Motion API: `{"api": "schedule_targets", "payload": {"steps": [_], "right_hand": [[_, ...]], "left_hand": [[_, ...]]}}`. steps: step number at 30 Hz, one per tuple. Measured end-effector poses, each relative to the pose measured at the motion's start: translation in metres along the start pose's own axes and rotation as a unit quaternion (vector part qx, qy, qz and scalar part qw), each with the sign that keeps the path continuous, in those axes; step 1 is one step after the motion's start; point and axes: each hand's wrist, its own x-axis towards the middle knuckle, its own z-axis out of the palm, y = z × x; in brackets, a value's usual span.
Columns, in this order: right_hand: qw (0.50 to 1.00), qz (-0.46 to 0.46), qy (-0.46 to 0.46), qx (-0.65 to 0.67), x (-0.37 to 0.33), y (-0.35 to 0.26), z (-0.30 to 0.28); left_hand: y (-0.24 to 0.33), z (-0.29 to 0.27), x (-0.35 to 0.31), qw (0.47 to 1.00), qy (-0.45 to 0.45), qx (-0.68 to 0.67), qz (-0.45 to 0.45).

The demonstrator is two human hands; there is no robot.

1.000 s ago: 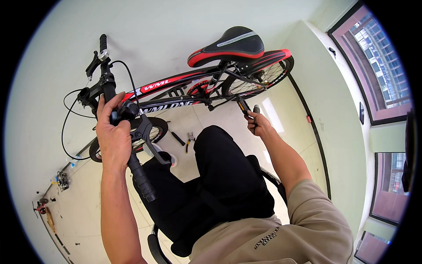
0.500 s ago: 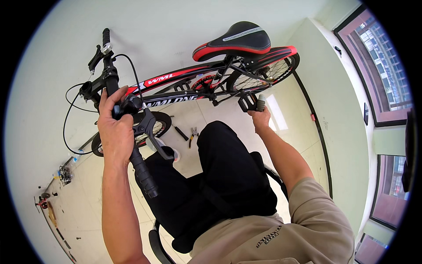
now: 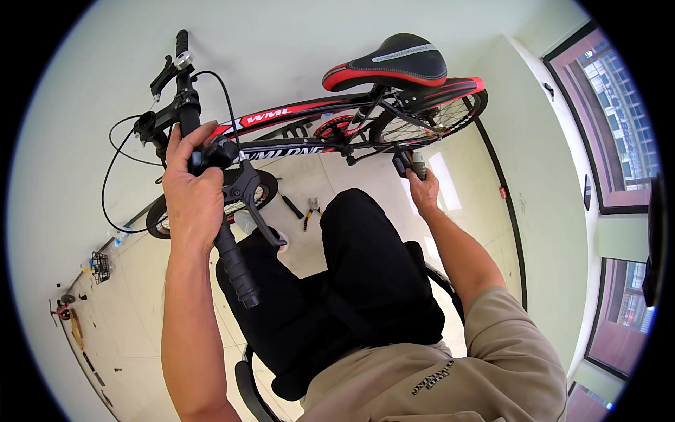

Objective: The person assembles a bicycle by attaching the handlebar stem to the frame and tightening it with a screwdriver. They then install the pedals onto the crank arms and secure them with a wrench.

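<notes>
The left hand (image 3: 191,200) curls around the handlebar (image 3: 188,116), just beside the brake lever (image 3: 247,188); the bicycle (image 3: 292,146) stands beyond both hands. The right hand (image 3: 424,191) pinches a grey ribbed grip (image 3: 418,165), beside the pedal (image 3: 401,162).

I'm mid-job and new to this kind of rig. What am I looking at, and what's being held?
There is no robot here: these are a person's own bare hands, seen from above by a head-worn fisheye camera, which bends straight edges. The left hand grips the handlebar of a red-and-black bicycle. The right hand holds a grey cylindrical piece beside a pedal; exactly what it is, I cannot tell. On the floor lie pliers and a black-handled tool.
</notes>
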Motion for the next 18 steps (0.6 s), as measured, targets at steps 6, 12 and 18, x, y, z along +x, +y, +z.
{"api": "schedule_targets", "payload": {"steps": [6, 12, 18], "right_hand": [[0.98, 0.162, -0.056, 0.099, 0.014, 0.029, 0.002], [0.953, 0.228, -0.082, 0.182, 0.008, 0.012, -0.012], [0.945, 0.232, -0.058, 0.223, 0.009, 0.005, -0.012]], "left_hand": [[-0.003, 0.001, 0.0, 1.0, -0.003, -0.02, 0.011], [-0.005, 0.0, -0.001, 0.999, -0.001, -0.035, 0.014], [-0.002, 0.001, 0.0, 1.0, 0.003, -0.022, 0.004]]}}
